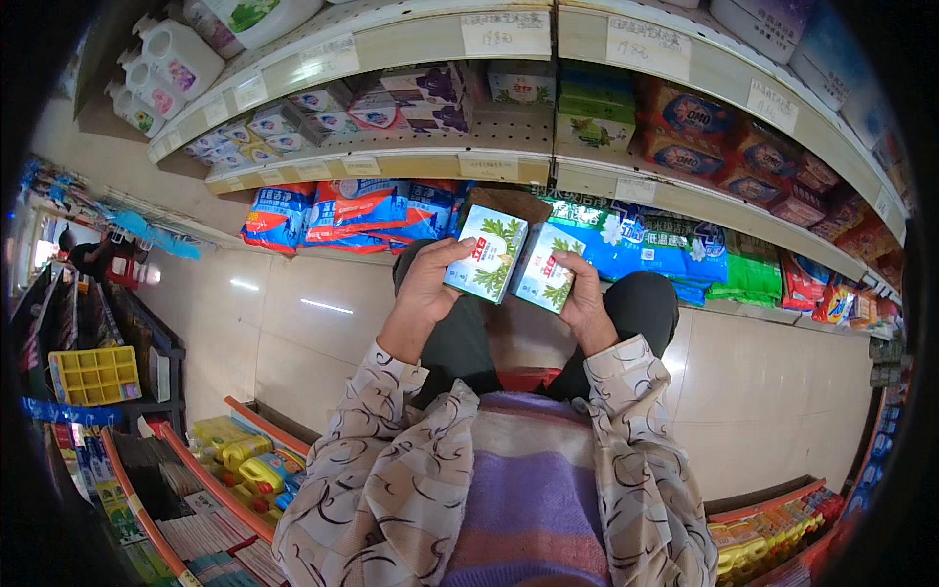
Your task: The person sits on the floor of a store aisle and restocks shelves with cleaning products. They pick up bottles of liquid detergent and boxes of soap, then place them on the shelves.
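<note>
My left hand [433, 282] grips a small white and green box with a leaf print [486, 253], its thumb on the front face. A second box of the same print [549, 268] is held by its right side in my right hand [585, 293]. The two boxes are side by side, tilted, above my knees. Just behind them a brown cardboard carton [510, 202] shows in part at the bottom shelf. A similar leaf-print box [521, 82] stands on the shelf above, beside green boxes [596, 121].
Blue and red detergent bags [359, 209] lie low at the left, blue and green bags [660, 246] at the right. The shelf edge [506, 167] runs above them. Orange-edged shelves with yellow bottles [268, 469] stand behind me. A person [88, 255] is far off at the left.
</note>
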Tool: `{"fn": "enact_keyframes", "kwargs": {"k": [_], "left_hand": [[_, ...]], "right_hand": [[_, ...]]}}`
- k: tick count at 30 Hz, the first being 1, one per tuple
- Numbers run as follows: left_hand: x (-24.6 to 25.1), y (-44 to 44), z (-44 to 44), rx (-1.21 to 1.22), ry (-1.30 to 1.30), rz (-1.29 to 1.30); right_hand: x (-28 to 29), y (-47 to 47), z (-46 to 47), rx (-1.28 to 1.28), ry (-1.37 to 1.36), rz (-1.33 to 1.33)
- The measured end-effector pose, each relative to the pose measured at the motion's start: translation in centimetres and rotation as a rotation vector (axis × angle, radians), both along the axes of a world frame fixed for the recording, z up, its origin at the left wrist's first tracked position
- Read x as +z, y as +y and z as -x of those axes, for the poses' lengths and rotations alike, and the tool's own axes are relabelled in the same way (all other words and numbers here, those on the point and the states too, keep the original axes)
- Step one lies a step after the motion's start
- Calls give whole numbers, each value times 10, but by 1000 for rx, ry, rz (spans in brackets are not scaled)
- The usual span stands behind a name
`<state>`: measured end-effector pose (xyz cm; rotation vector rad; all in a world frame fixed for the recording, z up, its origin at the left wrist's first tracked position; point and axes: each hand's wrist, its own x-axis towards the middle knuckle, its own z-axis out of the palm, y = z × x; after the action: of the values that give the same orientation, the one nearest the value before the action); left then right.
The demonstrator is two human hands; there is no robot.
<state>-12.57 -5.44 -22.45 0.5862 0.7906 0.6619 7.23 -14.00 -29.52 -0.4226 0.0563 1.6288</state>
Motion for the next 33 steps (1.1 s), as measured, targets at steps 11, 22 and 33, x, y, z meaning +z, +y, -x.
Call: {"fn": "enact_keyframes", "kwargs": {"k": [11, 22, 33], "left_hand": [[-12, -7, -13, -47, 17, 66], [-8, -20, -22, -143, 14, 73], [-4, -29, -18, -209, -1, 7]], "right_hand": [[3, -6, 0, 8, -122, 114], [-17, -13, -16, 20, -99, 77], [-18, -5, -13, -13, -133, 78]]}}
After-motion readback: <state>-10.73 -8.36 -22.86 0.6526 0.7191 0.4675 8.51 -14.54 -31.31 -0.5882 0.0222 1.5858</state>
